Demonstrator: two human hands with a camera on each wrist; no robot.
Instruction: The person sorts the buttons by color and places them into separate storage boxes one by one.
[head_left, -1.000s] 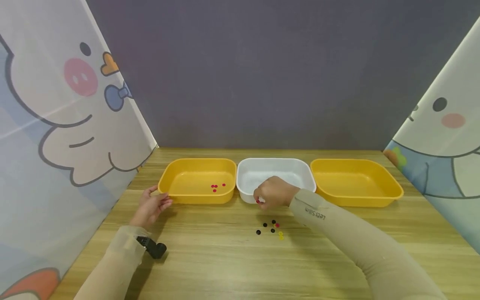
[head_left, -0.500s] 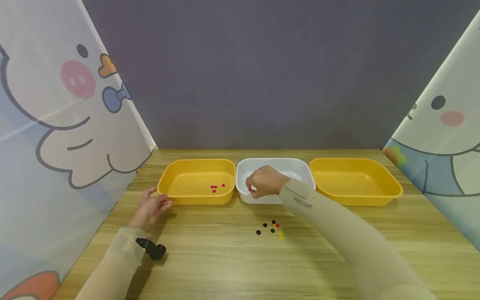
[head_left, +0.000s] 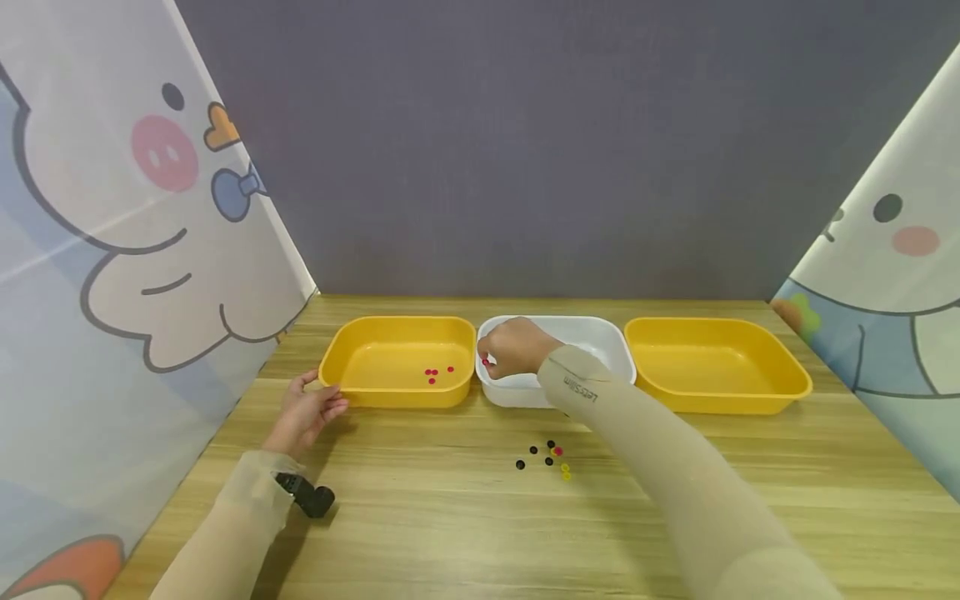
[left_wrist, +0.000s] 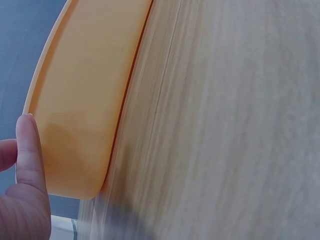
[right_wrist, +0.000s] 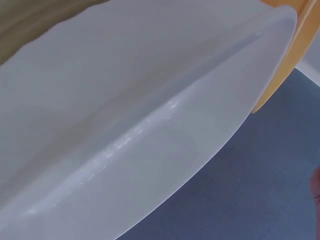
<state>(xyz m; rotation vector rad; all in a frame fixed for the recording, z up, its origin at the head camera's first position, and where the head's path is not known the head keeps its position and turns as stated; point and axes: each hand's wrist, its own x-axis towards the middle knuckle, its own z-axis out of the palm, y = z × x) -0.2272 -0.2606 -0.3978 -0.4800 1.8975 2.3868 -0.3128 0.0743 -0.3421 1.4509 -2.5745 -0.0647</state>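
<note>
In the head view my right hand [head_left: 513,346] is over the left end of the white tray [head_left: 600,333], its fingertips pinching a small red button [head_left: 486,362]. In the right wrist view only a sliver of that hand shows at the right edge. My left hand [head_left: 303,417] holds the near left corner of the left yellow tray [head_left: 401,398]; in the left wrist view one digit lies along its outer wall [left_wrist: 80,125]. Several red buttons [head_left: 432,381] lie inside that tray. Several black buttons [head_left: 521,465], yellow ones [head_left: 566,476] and a red one lie on the table.
Another yellow tray [head_left: 716,402] stands to the right of the white one, all three in a row on the wooden table [head_left: 420,517]. A dark grey wall [head_left: 540,150] rises behind. Printed cartoon cloths [head_left: 150,250] flank both sides.
My right hand has moved left and away from me, from the white tray's near rim to its left end, carrying the red button. My left hand stays on the yellow tray.
</note>
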